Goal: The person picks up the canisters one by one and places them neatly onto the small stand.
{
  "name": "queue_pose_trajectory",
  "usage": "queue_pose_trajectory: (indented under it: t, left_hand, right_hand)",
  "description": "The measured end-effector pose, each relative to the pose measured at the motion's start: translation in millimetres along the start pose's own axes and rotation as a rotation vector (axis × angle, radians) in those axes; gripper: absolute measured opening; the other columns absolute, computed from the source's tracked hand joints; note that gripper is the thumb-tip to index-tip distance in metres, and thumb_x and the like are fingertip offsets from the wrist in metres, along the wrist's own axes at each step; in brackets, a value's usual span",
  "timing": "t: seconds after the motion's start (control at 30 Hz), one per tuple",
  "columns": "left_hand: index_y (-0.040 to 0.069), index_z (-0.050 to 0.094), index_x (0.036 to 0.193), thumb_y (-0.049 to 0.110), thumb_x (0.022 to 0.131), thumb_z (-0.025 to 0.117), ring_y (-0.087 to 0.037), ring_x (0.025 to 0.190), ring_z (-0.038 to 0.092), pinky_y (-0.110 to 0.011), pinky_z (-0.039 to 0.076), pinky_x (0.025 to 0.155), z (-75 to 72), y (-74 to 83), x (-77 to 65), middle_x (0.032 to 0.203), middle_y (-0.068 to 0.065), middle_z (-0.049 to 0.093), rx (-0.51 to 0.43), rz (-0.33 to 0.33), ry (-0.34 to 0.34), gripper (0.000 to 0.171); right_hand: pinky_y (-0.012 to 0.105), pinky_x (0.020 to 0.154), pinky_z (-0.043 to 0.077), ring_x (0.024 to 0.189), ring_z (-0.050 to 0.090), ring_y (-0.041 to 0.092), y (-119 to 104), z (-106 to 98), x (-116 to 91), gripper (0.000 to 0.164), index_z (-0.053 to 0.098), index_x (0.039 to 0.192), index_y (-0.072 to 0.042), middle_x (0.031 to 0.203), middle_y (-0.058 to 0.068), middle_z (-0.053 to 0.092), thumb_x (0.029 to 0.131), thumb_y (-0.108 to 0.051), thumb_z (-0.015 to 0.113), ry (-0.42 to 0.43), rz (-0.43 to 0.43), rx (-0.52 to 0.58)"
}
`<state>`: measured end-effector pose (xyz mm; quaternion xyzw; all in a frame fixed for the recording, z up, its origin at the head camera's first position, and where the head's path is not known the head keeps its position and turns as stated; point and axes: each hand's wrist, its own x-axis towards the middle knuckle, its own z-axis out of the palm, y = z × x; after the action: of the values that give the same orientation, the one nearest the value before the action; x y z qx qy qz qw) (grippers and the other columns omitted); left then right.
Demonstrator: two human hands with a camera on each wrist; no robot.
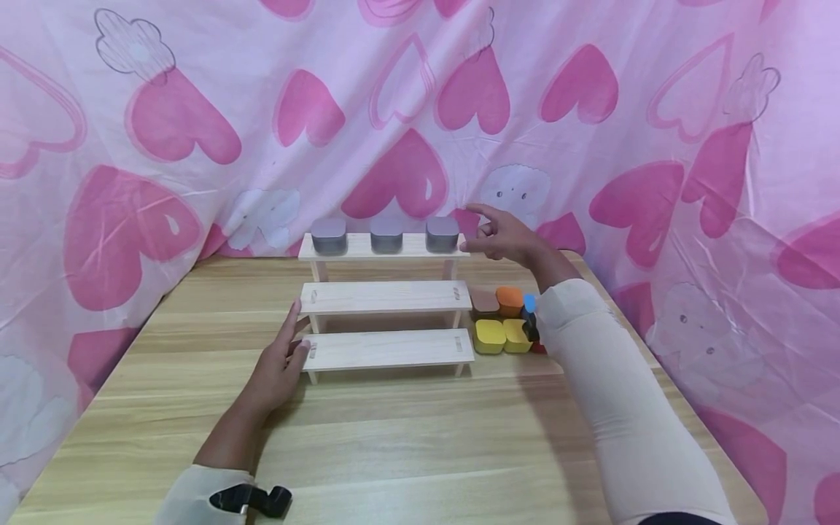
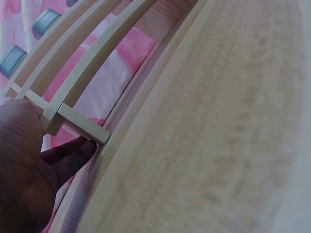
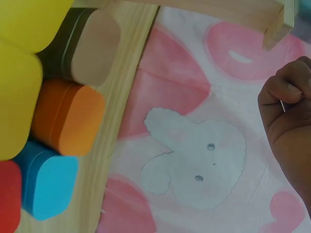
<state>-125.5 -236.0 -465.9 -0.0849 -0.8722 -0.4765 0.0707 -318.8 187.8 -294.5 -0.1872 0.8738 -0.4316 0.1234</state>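
Note:
A three-step wooden rack [image 1: 387, 297] stands on the table [image 1: 394, 437]. Three grey tins [image 1: 386, 235] sit in a row on its top step. My left hand [image 1: 278, 364] rests flat against the rack's left end, fingers straight beside the lower steps; the left wrist view shows the fingers [image 2: 68, 155] under the rack's leg [image 2: 80, 124]. My right hand [image 1: 502, 237] hovers just right of the rightmost grey tin [image 1: 442, 234], index finger extended, other fingers [image 3: 286, 90] loosely curled, holding nothing.
A cluster of coloured tins lies right of the rack: brown [image 1: 485, 301], orange [image 1: 509, 300], blue [image 1: 529, 302], two yellow [image 1: 489, 336] and a red one [image 3: 8, 194]. Pink heart-patterned cloth [image 1: 197, 131] hangs behind and at both sides.

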Motion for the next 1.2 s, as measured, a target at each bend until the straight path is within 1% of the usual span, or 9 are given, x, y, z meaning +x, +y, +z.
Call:
queue_pose_trajectory:
  t: [0.1,0.2,0.37,0.47,0.6,0.67,1.0,1.13,1.2]
  left_hand:
    - [0.038,-0.003,0.177,0.008,0.116,0.042,-0.057,0.146,0.054,-0.067,0.047,0.117,-0.4,-0.3,0.3,0.174,-0.029,0.037,-0.001,0.000,-0.002,0.081]
    - [0.038,-0.003,0.177,0.008,0.116,0.042,-0.057,0.145,0.055,-0.067,0.047,0.117,-1.2,-0.9,0.4,0.174,-0.029,0.037,0.002,0.002,-0.002,0.081]
    - [0.039,-0.003,0.177,0.009,0.116,0.042,-0.056,0.146,0.054,-0.067,0.047,0.117,-2.1,-1.7,-0.4,0.174,-0.029,0.037,-0.002,0.002,0.000,0.081]
    - [0.039,-0.003,0.176,0.010,0.117,0.042,-0.057,0.146,0.054,-0.067,0.046,0.117,-2.0,-2.2,-0.4,0.174,-0.029,0.037,-0.003,0.001,-0.002,0.080]
    - [0.037,-0.003,0.177,0.010,0.116,0.042,-0.057,0.146,0.054,-0.068,0.046,0.117,-1.1,-3.0,0.5,0.174,-0.029,0.037,0.003,0.007,-0.002,0.080]
    - [0.037,-0.003,0.177,0.010,0.116,0.042,-0.057,0.146,0.054,-0.068,0.046,0.117,-0.9,-2.7,1.1,0.174,-0.029,0.037,0.006,0.009,-0.002,0.080]
    - [0.036,-0.004,0.177,0.010,0.116,0.042,-0.058,0.146,0.053,-0.068,0.046,0.117,-1.5,-1.0,1.2,0.174,-0.029,0.036,0.009,0.000,-0.002,0.080]
    - [0.036,-0.003,0.177,0.010,0.116,0.042,-0.057,0.147,0.052,-0.068,0.045,0.118,-1.4,-1.5,0.9,0.174,-0.029,0.036,0.005,0.003,-0.001,0.081]
    - [0.036,-0.003,0.177,0.009,0.116,0.042,-0.057,0.147,0.052,-0.068,0.045,0.118,-1.3,-1.7,0.8,0.173,-0.030,0.037,0.002,0.005,-0.001,0.081]
  right_hand:
    - [0.029,0.060,0.046,0.063,0.042,0.019,8.2,-4.1,-6.8,0.090,0.034,0.172,-0.032,0.073,-0.001,0.046,0.097,-0.033,0.084,0.017,0.034,0.023]
    - [0.028,0.062,0.047,0.063,0.042,0.019,16.1,-8.8,-15.0,0.089,0.033,0.173,-0.031,0.075,-0.001,0.047,0.099,-0.030,0.081,0.030,0.054,0.048]
    - [0.027,0.068,0.053,0.063,0.044,0.019,28.6,-11.1,-30.7,0.090,0.032,0.173,-0.031,0.079,0.000,0.049,0.098,-0.035,0.083,0.066,0.067,0.039]
    - [0.028,0.066,0.053,0.062,0.045,0.019,37.0,-8.3,-40.8,0.088,0.035,0.172,-0.031,0.077,0.000,0.050,0.098,-0.035,0.083,0.082,0.052,0.040]
    - [0.029,0.061,0.051,0.060,0.044,0.019,47.0,-3.8,-52.6,0.079,0.041,0.170,-0.026,0.073,0.000,0.047,0.101,-0.028,0.080,0.084,0.006,0.052]
    - [0.028,0.062,0.052,0.060,0.045,0.018,51.1,-2.1,-58.4,0.077,0.042,0.169,-0.025,0.075,0.001,0.048,0.101,-0.029,0.079,0.092,-0.006,0.042]
    - [0.029,0.057,0.049,0.062,0.045,0.017,70.7,10.1,-89.6,0.075,0.045,0.166,-0.021,0.074,0.000,0.050,0.100,-0.027,0.081,0.199,-0.043,0.074]
    - [0.030,0.054,0.046,0.060,0.044,0.015,82.5,13.8,-103.1,0.073,0.045,0.165,-0.015,0.074,-0.001,0.051,0.101,-0.025,0.079,0.209,-0.077,0.093]
    - [0.030,0.055,0.047,0.061,0.044,0.013,88.4,15.5,-110.1,0.070,0.046,0.163,-0.011,0.074,-0.002,0.050,0.102,-0.021,0.078,0.211,-0.090,0.120]
